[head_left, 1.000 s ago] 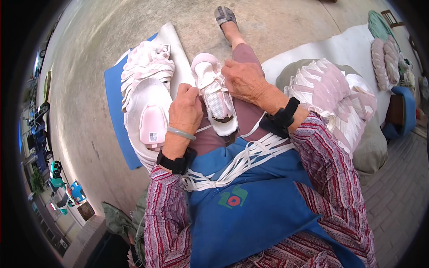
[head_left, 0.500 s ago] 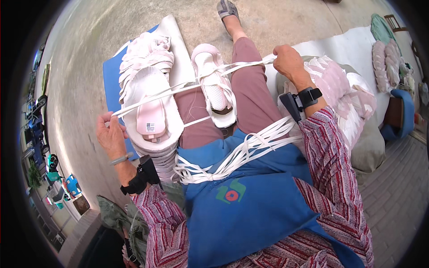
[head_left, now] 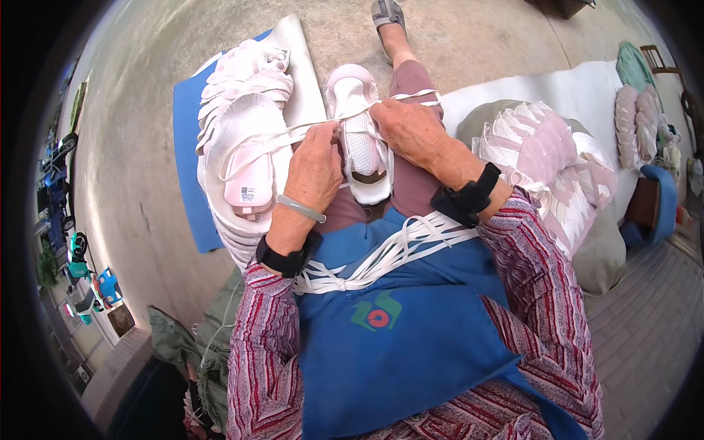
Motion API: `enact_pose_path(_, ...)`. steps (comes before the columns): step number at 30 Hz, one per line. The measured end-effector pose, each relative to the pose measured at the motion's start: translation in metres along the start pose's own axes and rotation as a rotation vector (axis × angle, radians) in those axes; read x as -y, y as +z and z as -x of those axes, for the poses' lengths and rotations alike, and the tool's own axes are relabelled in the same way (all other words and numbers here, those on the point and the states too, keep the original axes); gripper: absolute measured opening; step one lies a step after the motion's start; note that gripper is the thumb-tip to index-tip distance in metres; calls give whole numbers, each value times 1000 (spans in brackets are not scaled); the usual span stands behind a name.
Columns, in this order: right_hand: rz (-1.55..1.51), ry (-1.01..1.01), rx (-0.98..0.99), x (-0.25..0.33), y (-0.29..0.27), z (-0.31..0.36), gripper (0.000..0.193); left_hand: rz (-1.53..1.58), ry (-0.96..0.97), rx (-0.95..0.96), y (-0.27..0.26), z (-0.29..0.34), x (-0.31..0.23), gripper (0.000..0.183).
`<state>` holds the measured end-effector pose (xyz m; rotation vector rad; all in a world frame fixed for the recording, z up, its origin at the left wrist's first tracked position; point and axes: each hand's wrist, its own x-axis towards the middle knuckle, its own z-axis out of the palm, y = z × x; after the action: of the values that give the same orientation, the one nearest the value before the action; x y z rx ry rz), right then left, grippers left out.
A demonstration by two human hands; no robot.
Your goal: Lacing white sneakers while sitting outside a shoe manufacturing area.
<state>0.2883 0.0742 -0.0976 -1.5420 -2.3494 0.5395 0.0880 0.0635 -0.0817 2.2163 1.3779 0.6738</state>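
Note:
A pale pink and white shoe upper lies between my thighs, toe pointing away from me. My left hand is at its left edge, fingers curled closed on a white shoelace; the fingertips are partly hidden. On the other side, my right hand is closed at the lace rows, pinching the lace near the upper's right edge. Loose lace ends trail left over the stacked uppers and right across my knee. A bundle of white laces rests across my lap on the blue apron.
To my left, a stack of pink and white uppers rises beside a blue and white sheet. More uppers are heaped on a grey-green sack at right. A blue chair stands farther right.
Both hands have come inward from wide apart to the shoe upper. The lace, stretched taut before, now hangs looser, with a loop over the left stack.

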Motion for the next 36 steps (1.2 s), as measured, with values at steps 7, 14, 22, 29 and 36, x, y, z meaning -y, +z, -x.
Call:
enact_pose_path(7,316,144,63,-42,-37,18,12,8,-105,89,7,-7,8,11)
enact_pose_path(14,490,349,184,-103,-60,67,11,-174,-149,146,-53,-8,14,8)
enact_pose_path(22,-399,447,115,-67,-97,51,18,665,-602,-377,-231,66,77,13)
enact_pose_path(29,-548,275,-300,-23,-79,16,17,35,-423,-627,-242,103,49,18)
enact_pose_path(36,-142,132,-73,-5,-19,-14,25,497,-282,-151,-55,14,-13,28)
